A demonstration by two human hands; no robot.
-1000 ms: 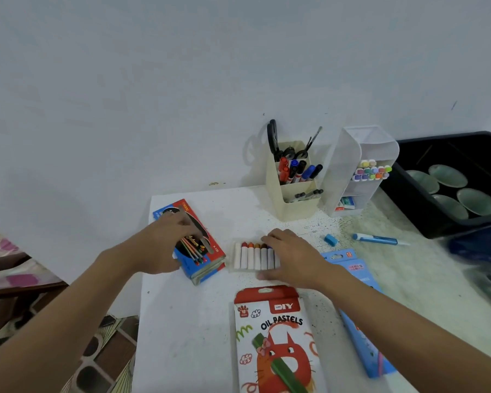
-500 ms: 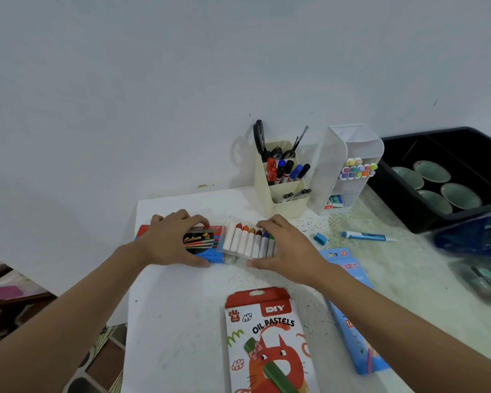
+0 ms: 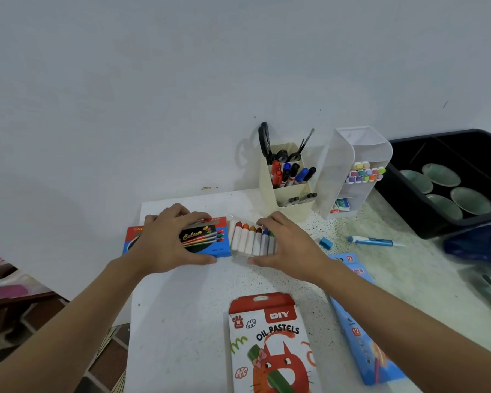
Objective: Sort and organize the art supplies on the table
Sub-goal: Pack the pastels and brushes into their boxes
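Note:
My left hand [image 3: 167, 239] grips a blue and red colour pencil box [image 3: 207, 236] lying flat near the table's far left edge, fingers over its far edge and thumb at its near edge. My right hand [image 3: 289, 245] holds a clear tray of oil pastels [image 3: 250, 239] with white wrappers and coloured tips, thumb at the near edge and fingers over the far side. The tray lies right beside the pencil box. A red and white oil pastels box [image 3: 270, 344] lies near me. A long blue box [image 3: 360, 321] lies partly under my right forearm.
A cream holder [image 3: 287, 199] with markers, scissors and brushes stands at the wall. Beside it is a white organizer [image 3: 349, 165] with pastel markers. A blue cap [image 3: 326, 243] and blue pen [image 3: 374, 241] lie right. A black bin [image 3: 448, 222] holds green dishes. The table edge [image 3: 133, 293] drops off left.
My left hand turned the pencil box from a diagonal to lie square along the far edge. My right hand slid the pastel tray up and left against it.

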